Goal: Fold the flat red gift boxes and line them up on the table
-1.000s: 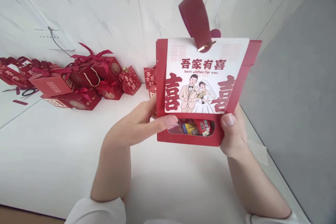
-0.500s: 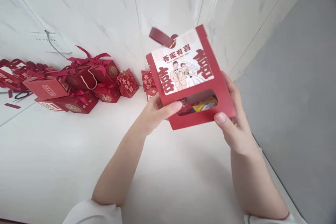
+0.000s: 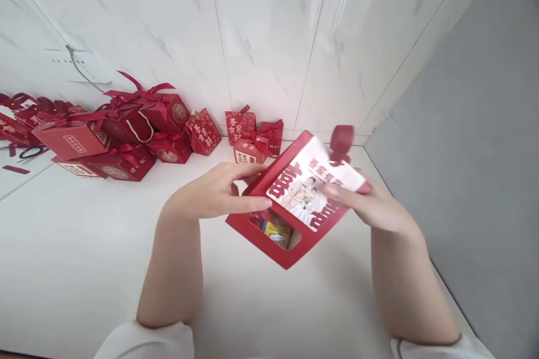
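Left hand [image 3: 213, 193] and right hand [image 3: 377, 205] are holding a red box [image 3: 290, 218] between them
The left is pinching its side, the right its top end; gentle pressure should be sparing the window [image 3: 277, 231].

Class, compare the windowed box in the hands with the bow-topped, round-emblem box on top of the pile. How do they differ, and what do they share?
The windowed box is held tilted by the left hand and right hand; the bow-topped box rests on the pile.
The windowed box has a white printed card; the bow-topped box shows a round emblem.
Both are red.
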The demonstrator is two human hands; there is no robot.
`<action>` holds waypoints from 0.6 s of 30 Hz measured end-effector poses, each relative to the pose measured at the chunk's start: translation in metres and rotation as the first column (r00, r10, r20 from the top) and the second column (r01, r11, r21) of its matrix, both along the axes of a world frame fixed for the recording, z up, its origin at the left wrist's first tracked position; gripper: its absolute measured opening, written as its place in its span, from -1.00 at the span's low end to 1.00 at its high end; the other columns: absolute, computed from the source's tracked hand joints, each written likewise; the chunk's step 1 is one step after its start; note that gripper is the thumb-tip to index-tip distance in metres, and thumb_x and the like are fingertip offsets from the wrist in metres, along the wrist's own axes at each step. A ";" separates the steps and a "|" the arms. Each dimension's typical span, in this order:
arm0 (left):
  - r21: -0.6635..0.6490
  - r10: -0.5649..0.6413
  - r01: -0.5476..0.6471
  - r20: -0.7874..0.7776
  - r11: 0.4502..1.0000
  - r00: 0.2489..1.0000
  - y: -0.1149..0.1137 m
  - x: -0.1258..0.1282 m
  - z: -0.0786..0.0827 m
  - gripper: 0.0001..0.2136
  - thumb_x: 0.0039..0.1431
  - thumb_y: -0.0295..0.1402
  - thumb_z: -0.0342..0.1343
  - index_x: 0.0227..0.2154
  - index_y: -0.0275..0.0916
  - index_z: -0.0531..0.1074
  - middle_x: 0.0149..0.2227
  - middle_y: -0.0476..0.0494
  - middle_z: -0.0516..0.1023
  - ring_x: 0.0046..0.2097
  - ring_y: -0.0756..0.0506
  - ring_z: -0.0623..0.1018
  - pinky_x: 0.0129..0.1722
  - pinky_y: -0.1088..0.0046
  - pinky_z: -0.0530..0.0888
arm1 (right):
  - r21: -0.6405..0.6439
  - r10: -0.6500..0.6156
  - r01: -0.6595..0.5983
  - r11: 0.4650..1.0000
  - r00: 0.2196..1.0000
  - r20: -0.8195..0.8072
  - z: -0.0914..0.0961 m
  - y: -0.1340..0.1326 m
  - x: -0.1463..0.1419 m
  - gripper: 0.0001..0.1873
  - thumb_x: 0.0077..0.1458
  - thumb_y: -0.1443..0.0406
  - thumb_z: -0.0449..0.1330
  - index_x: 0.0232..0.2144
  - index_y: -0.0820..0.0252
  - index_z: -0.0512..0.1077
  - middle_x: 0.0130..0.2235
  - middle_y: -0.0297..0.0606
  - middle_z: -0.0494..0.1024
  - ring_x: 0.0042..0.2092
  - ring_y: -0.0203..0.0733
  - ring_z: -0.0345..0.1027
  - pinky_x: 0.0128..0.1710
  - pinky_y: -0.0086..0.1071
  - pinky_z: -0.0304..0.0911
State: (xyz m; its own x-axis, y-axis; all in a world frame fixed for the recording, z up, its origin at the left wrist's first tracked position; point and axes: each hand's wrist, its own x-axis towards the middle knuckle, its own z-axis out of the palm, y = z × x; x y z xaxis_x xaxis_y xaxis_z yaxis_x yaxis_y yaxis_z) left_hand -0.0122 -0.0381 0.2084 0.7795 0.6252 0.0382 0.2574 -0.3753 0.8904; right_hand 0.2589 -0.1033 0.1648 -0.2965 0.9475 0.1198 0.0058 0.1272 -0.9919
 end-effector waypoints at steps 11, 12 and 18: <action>-0.101 0.473 -0.472 0.371 0.876 0.799 0.018 -0.010 -0.012 -0.34 0.15 0.24 -0.12 0.15 -0.06 0.36 0.21 -0.29 0.35 0.17 -0.36 0.42 0.05 0.00 0.46 | -0.073 -0.544 0.637 0.767 0.586 -0.600 -0.025 0.025 -0.072 -0.47 0.26 -0.03 0.04 0.21 -0.06 0.20 0.15 -0.30 0.43 0.12 -0.14 0.41 0.01 -0.24 0.48; -0.112 0.430 -0.419 0.354 0.901 0.830 0.016 -0.009 -0.013 -0.35 0.15 0.25 -0.13 0.15 -0.02 0.36 0.20 -0.27 0.37 0.18 -0.35 0.41 0.08 -0.02 0.44 | -0.079 -0.529 0.607 0.791 0.613 -0.587 -0.026 0.021 -0.079 -0.46 0.25 -0.03 0.04 0.21 -0.05 0.20 0.15 -0.28 0.43 0.13 -0.12 0.39 0.02 -0.21 0.48; -0.088 0.333 -0.333 0.486 0.939 0.808 -0.003 0.003 -0.015 -0.57 0.24 0.05 -0.02 0.07 0.00 0.41 0.04 -0.17 0.50 0.21 -0.27 0.40 0.15 0.13 0.42 | 0.067 -0.437 0.588 0.806 0.668 -0.603 -0.031 0.004 -0.094 -0.44 0.24 0.01 0.05 0.25 -0.09 0.17 0.16 -0.27 0.41 0.25 0.01 0.23 0.19 -0.01 0.31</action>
State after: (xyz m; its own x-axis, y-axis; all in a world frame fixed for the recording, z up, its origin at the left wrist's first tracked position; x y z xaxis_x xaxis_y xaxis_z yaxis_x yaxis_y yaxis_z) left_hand -0.0096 -0.0415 0.1934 0.4033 0.8428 0.3564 -0.0990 -0.3471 0.9326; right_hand 0.1651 -0.0997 0.1342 0.4138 0.8456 0.3373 -0.3745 0.4958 -0.7835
